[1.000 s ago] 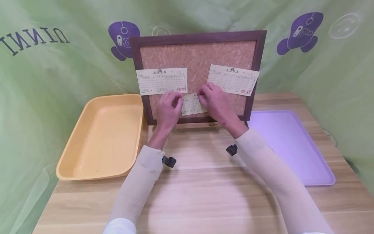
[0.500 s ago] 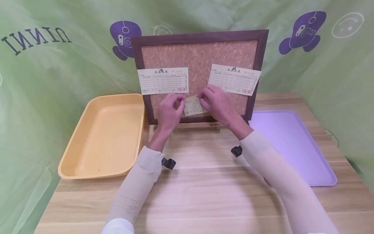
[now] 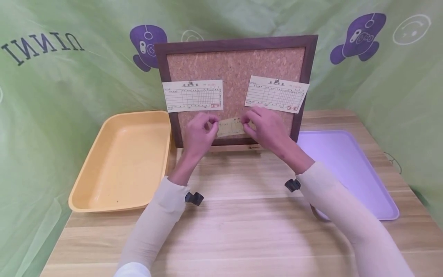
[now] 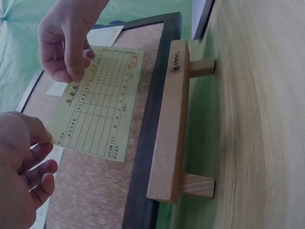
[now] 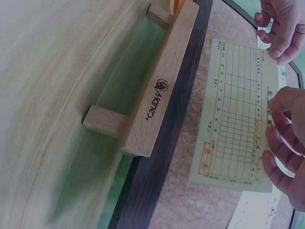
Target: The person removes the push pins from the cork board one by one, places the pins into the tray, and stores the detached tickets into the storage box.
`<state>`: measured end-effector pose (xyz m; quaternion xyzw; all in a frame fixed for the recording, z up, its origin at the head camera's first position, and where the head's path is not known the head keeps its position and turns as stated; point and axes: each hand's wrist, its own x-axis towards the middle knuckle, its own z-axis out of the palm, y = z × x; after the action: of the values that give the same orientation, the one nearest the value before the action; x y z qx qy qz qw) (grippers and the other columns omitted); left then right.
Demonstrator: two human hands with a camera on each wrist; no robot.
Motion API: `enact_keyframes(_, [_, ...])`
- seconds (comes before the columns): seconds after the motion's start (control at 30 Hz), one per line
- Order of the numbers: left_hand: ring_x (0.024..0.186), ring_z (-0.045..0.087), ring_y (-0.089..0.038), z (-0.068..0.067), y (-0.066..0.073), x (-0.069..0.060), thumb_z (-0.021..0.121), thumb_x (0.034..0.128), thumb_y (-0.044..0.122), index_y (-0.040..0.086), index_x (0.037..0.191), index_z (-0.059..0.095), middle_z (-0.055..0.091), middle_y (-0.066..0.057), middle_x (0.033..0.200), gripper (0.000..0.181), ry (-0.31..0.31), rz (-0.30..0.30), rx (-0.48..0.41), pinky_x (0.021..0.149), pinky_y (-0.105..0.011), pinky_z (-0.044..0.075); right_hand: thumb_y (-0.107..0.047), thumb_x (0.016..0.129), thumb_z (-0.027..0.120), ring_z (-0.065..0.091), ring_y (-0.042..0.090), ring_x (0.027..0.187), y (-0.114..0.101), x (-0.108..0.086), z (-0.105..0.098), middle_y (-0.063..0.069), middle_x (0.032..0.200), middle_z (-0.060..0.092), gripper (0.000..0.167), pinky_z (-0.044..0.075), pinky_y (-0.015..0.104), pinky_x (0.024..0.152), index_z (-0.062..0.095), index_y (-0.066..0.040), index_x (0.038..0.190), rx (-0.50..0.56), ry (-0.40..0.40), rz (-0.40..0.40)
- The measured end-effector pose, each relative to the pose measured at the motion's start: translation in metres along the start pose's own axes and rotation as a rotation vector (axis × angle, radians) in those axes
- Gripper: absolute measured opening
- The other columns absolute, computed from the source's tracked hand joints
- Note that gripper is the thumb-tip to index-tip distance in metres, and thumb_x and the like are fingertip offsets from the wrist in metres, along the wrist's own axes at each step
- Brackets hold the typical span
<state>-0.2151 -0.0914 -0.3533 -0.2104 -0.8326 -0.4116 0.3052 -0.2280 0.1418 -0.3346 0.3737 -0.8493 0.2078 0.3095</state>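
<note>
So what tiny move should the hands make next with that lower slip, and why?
Perhaps press the top edge of the lower slip against the board. The left hand pinches a top corner, the right hand holds that edge near its middle, and it looks tilted, while two upper slips are already on the board.

In the head view, the right hand (image 3: 269, 126) hides one end of the slip (image 3: 229, 127).

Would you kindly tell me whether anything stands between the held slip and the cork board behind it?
Nothing visible does. The left hand and right hand hold the slip by its upper edge before the cork board; the left slip and right slip hang higher, off to the sides.
</note>
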Motion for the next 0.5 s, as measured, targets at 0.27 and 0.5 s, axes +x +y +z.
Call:
enact_keyframes(0.27, [0.074,0.061,-0.019,-0.018,0.011,-0.007,0.065,0.0905,0.002,0.004,0.094,0.075,0.07,-0.006,0.088,0.01,-0.038,-0.034,0.039,0.063,-0.032,0.049,-0.002,0.088,0.072,0.061,0.023,0.073,-0.006,-0.017,-0.018,0.005,0.088,0.068,0.008,0.046,0.033,0.056,0.068,-0.008,0.09,-0.018,0.02,-0.044])
enact_keyframes(0.5, [0.07,0.062,-0.017,-0.037,0.019,-0.014,0.065,0.0857,-0.001,0.003,0.091,0.075,0.069,-0.005,0.084,0.012,-0.047,-0.051,0.029,0.063,-0.03,0.05,-0.001,0.085,0.072,0.064,0.022,0.074,-0.002,-0.037,-0.033,0.004,0.088,0.067,0.01,0.048,0.033,0.057,0.069,-0.008,0.091,-0.025,0.018,-0.048])
